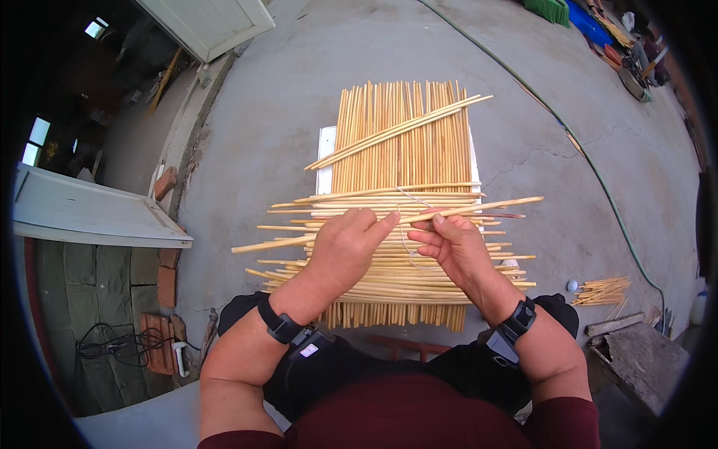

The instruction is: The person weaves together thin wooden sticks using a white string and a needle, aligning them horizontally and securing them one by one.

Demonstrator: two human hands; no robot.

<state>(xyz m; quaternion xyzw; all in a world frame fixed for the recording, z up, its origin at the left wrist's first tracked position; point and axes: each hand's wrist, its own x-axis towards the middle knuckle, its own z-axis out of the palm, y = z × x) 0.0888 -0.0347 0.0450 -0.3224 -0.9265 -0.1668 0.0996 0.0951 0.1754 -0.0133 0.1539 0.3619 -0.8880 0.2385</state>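
Observation:
A long peeled wooden stick lies slantwise across the pile, its left end lower than its right. My left hand is closed over its middle, thumb and forefinger pinched together where the stick comes out. Between the thumb and fingers of my right hand is the same stick, with the lower fingers curled loosely. A thin white string loops down between my hands over the crosswise sticks. Beneath them lies a layer of lengthwise sticks, three loose sticks resting diagonally on top.
A white board shows under the sticks. On the concrete floor a green hose curves along the right. A small bundle of short sticks lies at right, near a weathered board. White doors stand at left.

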